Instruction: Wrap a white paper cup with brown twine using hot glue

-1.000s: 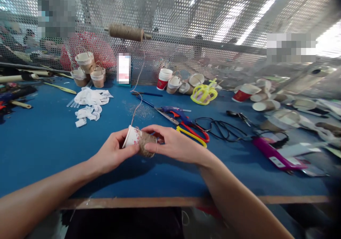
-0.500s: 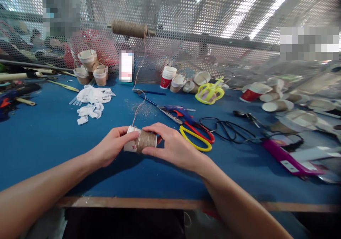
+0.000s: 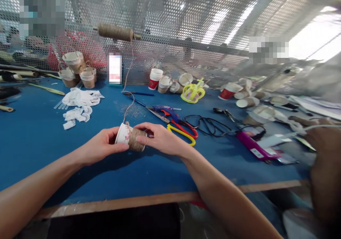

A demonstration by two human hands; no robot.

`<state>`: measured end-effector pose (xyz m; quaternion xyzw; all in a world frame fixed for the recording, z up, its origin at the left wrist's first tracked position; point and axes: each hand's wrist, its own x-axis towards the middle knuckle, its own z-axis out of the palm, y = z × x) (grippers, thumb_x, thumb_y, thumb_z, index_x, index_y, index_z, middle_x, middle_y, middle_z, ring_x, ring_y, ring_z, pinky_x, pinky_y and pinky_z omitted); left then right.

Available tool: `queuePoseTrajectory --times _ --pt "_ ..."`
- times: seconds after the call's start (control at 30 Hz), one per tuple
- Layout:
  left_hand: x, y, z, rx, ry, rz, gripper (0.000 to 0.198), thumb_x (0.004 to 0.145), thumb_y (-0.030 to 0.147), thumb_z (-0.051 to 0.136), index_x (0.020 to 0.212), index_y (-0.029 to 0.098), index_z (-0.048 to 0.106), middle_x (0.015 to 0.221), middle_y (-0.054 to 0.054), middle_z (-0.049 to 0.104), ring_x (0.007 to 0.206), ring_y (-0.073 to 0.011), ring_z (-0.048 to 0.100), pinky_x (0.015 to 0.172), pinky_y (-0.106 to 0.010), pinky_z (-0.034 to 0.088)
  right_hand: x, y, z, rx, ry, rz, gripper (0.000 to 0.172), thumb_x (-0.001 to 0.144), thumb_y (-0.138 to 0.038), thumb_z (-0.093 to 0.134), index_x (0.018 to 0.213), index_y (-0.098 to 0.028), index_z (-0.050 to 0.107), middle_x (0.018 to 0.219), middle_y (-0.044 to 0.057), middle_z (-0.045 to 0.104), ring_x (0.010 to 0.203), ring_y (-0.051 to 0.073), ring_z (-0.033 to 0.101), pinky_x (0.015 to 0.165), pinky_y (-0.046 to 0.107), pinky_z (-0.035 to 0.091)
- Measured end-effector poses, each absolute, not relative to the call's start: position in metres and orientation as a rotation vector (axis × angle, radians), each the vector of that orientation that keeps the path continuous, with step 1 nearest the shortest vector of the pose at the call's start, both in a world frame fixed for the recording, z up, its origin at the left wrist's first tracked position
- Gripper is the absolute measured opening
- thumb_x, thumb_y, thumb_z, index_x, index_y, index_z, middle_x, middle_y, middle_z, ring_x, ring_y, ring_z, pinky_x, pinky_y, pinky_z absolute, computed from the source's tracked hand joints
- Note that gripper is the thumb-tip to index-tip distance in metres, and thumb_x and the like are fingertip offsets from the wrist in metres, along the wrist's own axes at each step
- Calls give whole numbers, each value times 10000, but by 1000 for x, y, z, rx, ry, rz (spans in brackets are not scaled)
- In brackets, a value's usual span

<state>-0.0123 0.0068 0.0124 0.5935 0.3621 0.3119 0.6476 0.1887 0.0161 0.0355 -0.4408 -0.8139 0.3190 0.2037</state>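
A white paper cup [image 3: 123,134] with a small reddish print lies on its side between my hands, about half of it wrapped in brown twine [image 3: 136,139]. My left hand [image 3: 104,144] grips the rim end, thumb along the near side. Around the wrapped end are the fingers and thumb of my right hand [image 3: 155,136]. From the cup a loose strand of twine [image 3: 129,107] runs up to a twine roll [image 3: 114,32] on a rod at the mesh screen. Behind my right hand lie scissors [image 3: 183,136] with red and yellow handles and a blue glue gun [image 3: 165,112].
Twine-wrapped cups [image 3: 73,63] stand at the back left, near crumpled white material [image 3: 80,98]. Red and white stacked cups [image 3: 155,79] and a yellow crown-shaped piece [image 3: 192,92] stand at the back. A purple power strip [image 3: 253,145] lies right. Another person's arm [image 3: 326,171] shows at the right edge.
The view has swung right, so things appear further left. The cup has turned in my hands, showing more of its print, and my left thumb has shifted lower. Another person's arm has appeared at right.
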Motion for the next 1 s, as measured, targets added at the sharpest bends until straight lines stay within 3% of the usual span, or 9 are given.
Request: queuePoseTrajectory --times 0.07,0.17,0.23,0.33,0.47,0.57,0.77,0.83,1.0 --pt "-12 7 12 1369 802 708 414 676 274 669 1066 165 582 981 -61 664 868 -191 587 819 -307 428 195 23 40 -1302 -2244 806 335 819 -367 483 1050 -141 567 1005 62 642 845 137 593 744 255 452" --pt "-12 6 13 1402 770 702 411 709 307 633 1089 164 571 1028 -77 655 942 -216 579 869 -338 418 214 44 50 -1716 -2088 409 322 864 -381 394 1036 -172 569 958 45 655 862 139 597 751 246 440" --pt "-12 6 13 1430 763 694 406 728 331 610 1094 160 570 1064 -86 643 991 -231 564 896 -351 408 231 65 53 -1935 -1980 253 327 859 -357 413 1030 -125 566 996 109 632 946 206 571 812 310 409" --pt "-12 6 13 1454 769 680 424 747 342 589 1130 165 546 1107 -89 625 1030 -239 550 912 -356 405 253 93 47 -2182 -1920 290 249 803 -295 537 919 -84 602 967 151 615 951 251 564 814 361 417" --pt "-13 7 11 1470 776 672 441 757 323 585 1168 175 521 1148 -83 606 1039 -233 550 913 -344 410 266 110 28 -2319 -1853 455 289 835 -298 507 1087 -158 522 1094 71 544 931 178 554 775 376 468" --pt "-15 8 10 1473 786 683 436 759 309 586 1171 180 523 1154 -75 605 1045 -229 548 918 -339 408 267 108 25 -2297 -1760 555 289 834 -313 504 1067 -145 532 1064 57 555 902 184 562 747 365 479" --pt "-14 10 9 1464 783 724 403 781 328 555 1151 168 544 1147 -81 610 1065 -238 537 937 -355 389 262 88 54 -1970 -1548 720 121 808 -231 505 790 -121 551 618 3 565 534 89 536 508 219 447" --pt "-13 10 9 1484 784 739 376 789 335 540 1123 163 567 1127 -79 622 1068 -243 533 943 -364 381 257 77 63 -1841 -1527 792 63 759 -190 539 722 -141 525 584 -8 551 523 78 526 505 198 440" --pt "-13 11 9 1616 821 716 383 801 371 508 1101 145 583 1108 -81 630 1054 -262 536 942 -394 376 236 40 64 -1564 -1650 1017 129 670 -228 596 619 -152 504 490 -33 509 443 67 462 443 187 394"
